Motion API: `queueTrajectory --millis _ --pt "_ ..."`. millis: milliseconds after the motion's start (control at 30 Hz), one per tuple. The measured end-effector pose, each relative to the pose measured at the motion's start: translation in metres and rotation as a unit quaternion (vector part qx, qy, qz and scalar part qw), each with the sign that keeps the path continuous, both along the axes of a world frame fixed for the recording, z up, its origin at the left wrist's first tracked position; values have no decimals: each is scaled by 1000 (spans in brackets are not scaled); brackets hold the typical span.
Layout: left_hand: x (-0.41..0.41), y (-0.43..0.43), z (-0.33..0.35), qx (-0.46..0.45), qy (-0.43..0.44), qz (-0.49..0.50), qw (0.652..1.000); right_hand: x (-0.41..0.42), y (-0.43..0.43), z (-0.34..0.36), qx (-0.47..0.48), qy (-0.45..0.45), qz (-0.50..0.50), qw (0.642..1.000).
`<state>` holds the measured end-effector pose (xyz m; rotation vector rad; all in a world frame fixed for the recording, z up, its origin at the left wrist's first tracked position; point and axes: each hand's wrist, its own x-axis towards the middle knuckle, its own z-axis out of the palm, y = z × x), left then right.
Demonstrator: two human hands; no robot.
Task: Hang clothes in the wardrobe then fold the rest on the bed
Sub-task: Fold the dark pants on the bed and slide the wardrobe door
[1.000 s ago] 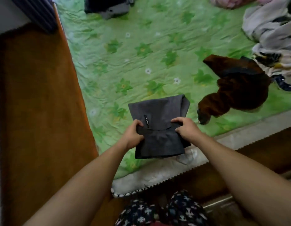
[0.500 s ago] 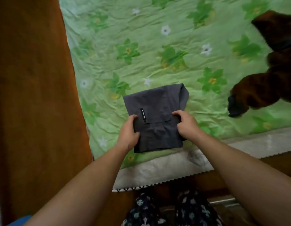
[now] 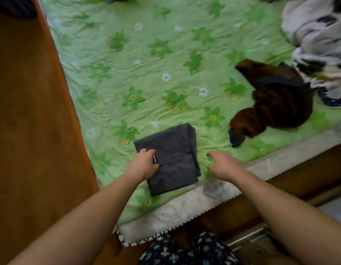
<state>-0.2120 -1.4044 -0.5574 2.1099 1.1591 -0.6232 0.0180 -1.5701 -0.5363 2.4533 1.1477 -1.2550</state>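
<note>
A folded dark grey garment (image 3: 173, 155) lies flat on the green flowered bedspread (image 3: 146, 73), near the bed's front edge. My left hand (image 3: 144, 163) rests on the garment's left side, fingers loosely bent over the cloth. To the right of the garment my right hand (image 3: 221, 164) hovers over the bedspread, fingers relaxed and holding nothing. A crumpled brown garment (image 3: 275, 104) lies further right on the bed.
A heap of white and dark patterned clothes (image 3: 317, 39) sits at the bed's far right. A brown wooden panel (image 3: 32, 131) runs along the bed's left side. The white mattress edge (image 3: 177, 213) and wooden bed frame (image 3: 299, 175) lie in front of me.
My right hand has let go of the grey garment and moved off to its right. My left hand stays on the garment. The view has pulled back, showing more of the bed.
</note>
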Motion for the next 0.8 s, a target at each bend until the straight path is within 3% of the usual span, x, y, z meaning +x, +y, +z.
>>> queueTrajectory --millis 167,500,800 --pt "86 8 114 42 -8 -201 979 45 -37 126 42 -61 -66 995" --pt "241 -75 311 97 -113 -430 891 90 -158 307 91 -178 -198 960" --pt "343 -247 376 76 -187 -562 802 102 -334 391 62 -267 -309 911"
